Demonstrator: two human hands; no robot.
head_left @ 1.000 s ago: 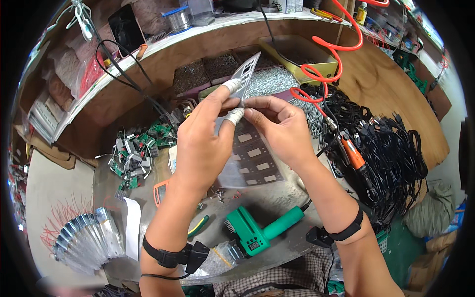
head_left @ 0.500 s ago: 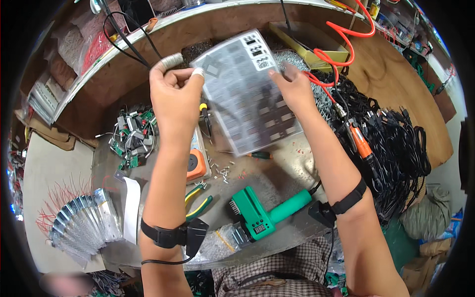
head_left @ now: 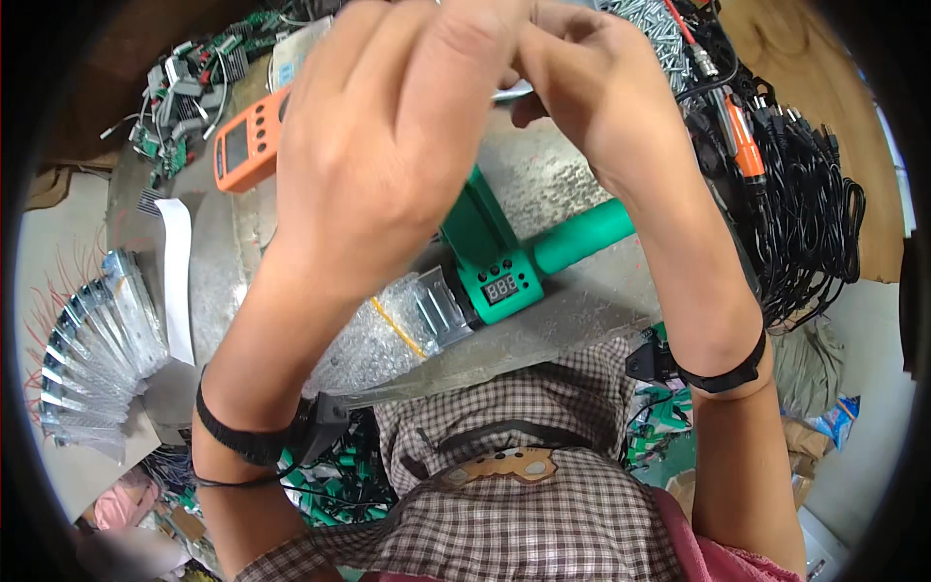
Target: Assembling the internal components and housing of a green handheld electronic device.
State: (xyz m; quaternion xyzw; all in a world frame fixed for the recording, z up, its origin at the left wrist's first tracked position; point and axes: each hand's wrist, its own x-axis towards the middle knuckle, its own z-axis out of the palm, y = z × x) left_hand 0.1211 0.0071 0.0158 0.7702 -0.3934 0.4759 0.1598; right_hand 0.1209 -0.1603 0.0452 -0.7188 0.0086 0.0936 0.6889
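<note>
Both hands are raised close together at the top of the head view, some fingertips cut off by its edge. My left hand (head_left: 388, 145) is closed, its fingers bent toward the right hand. My right hand (head_left: 606, 92) is also closed, thumb and fingers drawn together beside the left. What they pinch is hidden; only a small pale edge (head_left: 512, 90) shows between them. Below them on the bench lies a green handheld device (head_left: 499, 276) with a digital display and a round handle. Next to it is a bubble-wrap pack (head_left: 373, 335) with a yellow band.
An orange meter (head_left: 250, 141) lies left of my left hand, near a heap of small circuit boards (head_left: 179, 97). Fanned bubble-wrapped parts (head_left: 102, 359) and a white strip (head_left: 176, 281) are at left. Black cables (head_left: 810, 204), an orange-handled tool (head_left: 742, 136) and screws (head_left: 655, 34) are at right.
My hands have come together and up toward the camera. The clear printed sheet held between them is no longer visible. The view has tilted down, showing more of the checked apron.
</note>
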